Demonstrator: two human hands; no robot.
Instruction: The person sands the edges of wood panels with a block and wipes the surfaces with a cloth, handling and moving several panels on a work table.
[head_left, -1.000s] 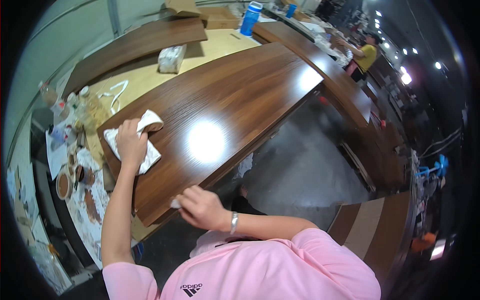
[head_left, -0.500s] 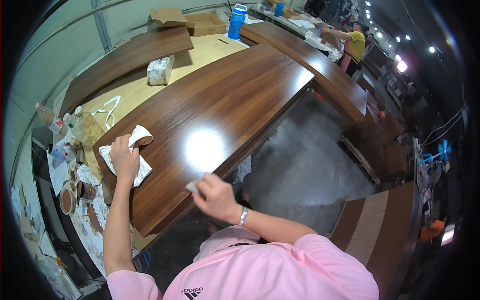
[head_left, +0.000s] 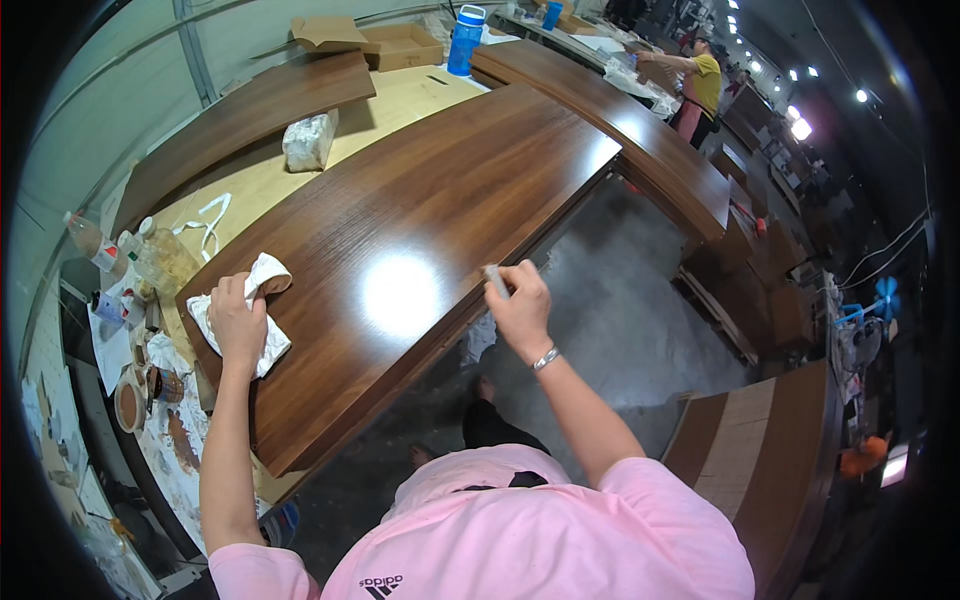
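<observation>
Cloth point(head_left: 274, 347) sits clasped under curled left fingers point(head_left: 231, 291), perhaps shielding the panel point(head_left: 420, 195) below. Right fingers point(head_left: 524, 274) pinch a pale block point(head_left: 495, 279), likely for control.

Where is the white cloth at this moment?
In the head view, the white cloth is left of centre, under the person's left hand, at the left end of the glossy brown panel.
</observation>
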